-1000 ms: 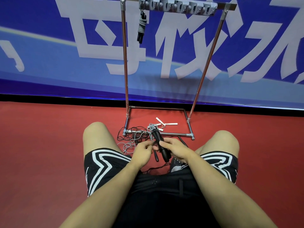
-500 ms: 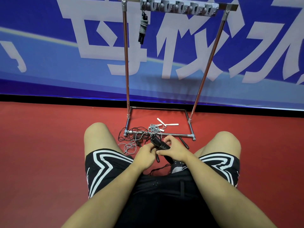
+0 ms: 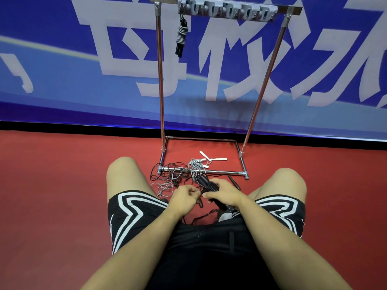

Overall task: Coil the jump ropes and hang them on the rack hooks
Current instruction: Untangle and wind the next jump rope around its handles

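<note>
Two hands meet low between the person's bare knees, over the red floor (image 3: 52, 206). The right hand (image 3: 225, 193) has its fingers curled round a pair of black jump-rope handles (image 3: 206, 184), which tilt up and away toward the rack; the left hand (image 3: 184, 196) sits just beside it, fingers bent in, pinching the thin black cord (image 3: 199, 217) that trails down from the handles and loops over the black shorts (image 3: 134, 214). Beyond the hands a tangle of loose ropes (image 3: 173, 177), some black and some grey, lies on the floor and drapes across the front bar of the metal rack (image 3: 160, 80). White handles (image 3: 211, 158) rest on the floor inside the rack's base frame, near the grey cord, and one more black handle (image 3: 234, 182) lies on the floor just in front of the bar, to the right of the hands. High on the rack, a grey strip of hooks (image 3: 226, 11) runs along the top rail, and one coiled rope (image 3: 181, 36) with black handles hangs from the hook at its left end. A blue banner (image 3: 62, 70) with large pale characters stands behind the rack.
</note>
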The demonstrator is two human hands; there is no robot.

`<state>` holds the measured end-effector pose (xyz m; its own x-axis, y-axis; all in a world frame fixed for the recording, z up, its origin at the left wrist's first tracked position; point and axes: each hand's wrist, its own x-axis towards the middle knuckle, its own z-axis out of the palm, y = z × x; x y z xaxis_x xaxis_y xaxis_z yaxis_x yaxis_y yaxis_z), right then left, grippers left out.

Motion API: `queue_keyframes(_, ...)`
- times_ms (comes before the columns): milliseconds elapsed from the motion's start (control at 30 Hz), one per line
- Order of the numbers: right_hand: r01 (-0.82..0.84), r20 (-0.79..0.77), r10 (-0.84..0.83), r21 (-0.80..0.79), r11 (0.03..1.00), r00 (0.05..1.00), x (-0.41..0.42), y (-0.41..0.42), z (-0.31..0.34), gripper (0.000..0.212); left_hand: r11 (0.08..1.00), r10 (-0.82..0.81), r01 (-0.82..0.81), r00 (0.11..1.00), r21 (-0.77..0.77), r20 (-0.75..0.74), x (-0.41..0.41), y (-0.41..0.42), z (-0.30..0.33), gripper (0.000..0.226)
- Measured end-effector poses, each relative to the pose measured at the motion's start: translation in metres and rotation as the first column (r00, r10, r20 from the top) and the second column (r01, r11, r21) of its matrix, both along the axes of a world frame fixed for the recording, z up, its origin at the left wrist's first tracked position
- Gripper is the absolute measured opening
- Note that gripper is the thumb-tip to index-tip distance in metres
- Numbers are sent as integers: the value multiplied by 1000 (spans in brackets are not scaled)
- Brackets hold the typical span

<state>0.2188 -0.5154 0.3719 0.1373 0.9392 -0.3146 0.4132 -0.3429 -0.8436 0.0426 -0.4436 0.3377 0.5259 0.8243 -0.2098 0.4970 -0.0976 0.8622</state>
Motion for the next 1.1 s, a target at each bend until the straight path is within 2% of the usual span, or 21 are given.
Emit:
queue_keyframes(100, 13, -2, -13, 9, 1000, 1000, 0, 1, 0, 32, 993, 63, -54, 994, -108, 86, 0, 2, -2, 15)
queue_keyframes(233, 21, -120, -18, 24, 999, 993, -4, -1, 4, 23, 960, 96, -39, 976, -278, 194, 0, -1, 7, 31)
queue_keyframes(333, 31, -263, -17, 50, 998, 965, -6, -3, 10, 26, 966, 20, 21, 987, -257, 157, -4, -6, 17, 41)
queue_keyframes(433, 92, -389, -56, 73, 993, 920, -4, -4, 12, 30, 964, -28, 79, 980, -255, 198, -6, -9, 23, 51)
queue_keyframes(533, 140, -400, -86, 107, 984, 912, -1, -2, 11, 32, 972, -51, 113, 957, -206, 286, -5, -9, 23, 53)
queue_keyframes(600, 147, -405, -91, 109, 983, 910, -2, -2, 10, 32, 981, -26, 86, 946, -173, 322, -4, -8, 19, 44)
queue_keyframes(733, 150, -333, -118, 73, 986, 936, -5, -1, 7, 31, 997, 37, -13, 952, -79, 303, -4, -5, 14, 23)
queue_keyframes(967, 133, -287, -117, 35, 991, 951, -5, 1, 1, 29, 1000, 8, -10, 970, 4, 245, -3, -1, 8, 25)
queue_keyframes(1100, 211, -478, -233, -100, 972, 847, -6, 5, 2, 43, 1000, 10, -8, 978, -13, 208, -2, 2, 3, 28)
